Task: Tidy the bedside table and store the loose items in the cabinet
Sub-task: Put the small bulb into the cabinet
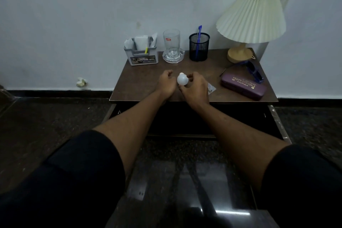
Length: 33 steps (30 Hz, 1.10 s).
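A white light bulb (182, 79) is held over the middle of the brown bedside table (140, 83); my right hand (196, 89) grips it between thumb and fingers. My left hand (166, 83) is just left of the bulb, fingers curled shut, with nothing visible in it. A small clear packet (211, 88) lies on the table right of my right hand. A purple glasses case (244, 85) and blue sunglasses (253, 71) lie at the right. Below the tabletop the cabinet (185, 122) stands open and dark, doors swung out.
Along the back stand a grey tissue holder (141, 55), a drinking glass (171, 41) on a glass dish (173, 56), a black mesh pen cup (199, 47) with a blue pen, and a cream pleated lamp (249, 18). An open cabinet door (279, 124) juts out right.
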Motion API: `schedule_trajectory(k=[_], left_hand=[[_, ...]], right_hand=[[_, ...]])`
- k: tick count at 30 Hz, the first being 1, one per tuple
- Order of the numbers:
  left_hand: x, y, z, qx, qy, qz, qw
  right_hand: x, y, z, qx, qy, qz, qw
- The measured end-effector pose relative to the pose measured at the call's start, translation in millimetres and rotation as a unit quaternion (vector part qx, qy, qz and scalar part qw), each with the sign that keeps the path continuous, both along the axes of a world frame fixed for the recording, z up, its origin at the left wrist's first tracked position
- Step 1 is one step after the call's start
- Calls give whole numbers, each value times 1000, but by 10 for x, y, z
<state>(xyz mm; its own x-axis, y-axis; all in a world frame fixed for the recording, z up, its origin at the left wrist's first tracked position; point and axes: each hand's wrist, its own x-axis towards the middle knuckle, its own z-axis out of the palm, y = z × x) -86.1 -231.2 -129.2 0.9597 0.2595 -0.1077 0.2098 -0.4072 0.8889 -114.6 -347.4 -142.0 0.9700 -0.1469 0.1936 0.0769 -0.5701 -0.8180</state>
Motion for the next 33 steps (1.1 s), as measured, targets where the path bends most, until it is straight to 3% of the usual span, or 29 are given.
schedule_trajectory(k=[9,14,24,33], left_hand=[[317,62,20,6,33,-95,995],[260,44,35,-30,-1,-53,998],[-199,282,197,-80,-40,50,995],[-1117,173,418,-256,-49,72,963]], right_hand=[[198,157,-60,-25,6,-3,1000],[150,197,-36,-4,2,6,1000],[-279,93,163,128,-11,32,991],[-867,-40,421,213,9,7,977]])
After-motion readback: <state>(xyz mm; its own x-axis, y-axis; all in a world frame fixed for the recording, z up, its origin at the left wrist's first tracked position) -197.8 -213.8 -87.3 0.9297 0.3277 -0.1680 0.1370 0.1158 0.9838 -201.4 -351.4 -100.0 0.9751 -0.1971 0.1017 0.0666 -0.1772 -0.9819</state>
